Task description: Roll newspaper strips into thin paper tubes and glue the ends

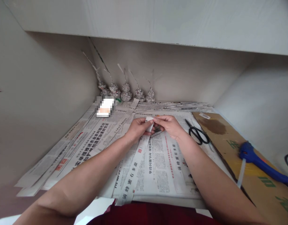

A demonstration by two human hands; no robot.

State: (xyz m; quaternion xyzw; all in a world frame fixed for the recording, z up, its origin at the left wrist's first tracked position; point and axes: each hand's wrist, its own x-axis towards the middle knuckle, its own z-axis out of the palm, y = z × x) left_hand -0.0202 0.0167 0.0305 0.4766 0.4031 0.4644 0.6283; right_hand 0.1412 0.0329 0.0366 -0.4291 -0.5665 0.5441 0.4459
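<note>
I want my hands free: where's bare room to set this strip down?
The cardboard has a free patch between the scissors and the blue glue gun; a smaller one on the newspaper is bordered by the right hand, scissors and paper rods. The back left is crowded with coiled paper figures.

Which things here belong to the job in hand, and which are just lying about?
Likely the job's: strip, in left hand and right hand; loose strips, probably.

Apparently just lying about: scissors, glue gun, cardboard, paper rods, woven pieces.
</note>
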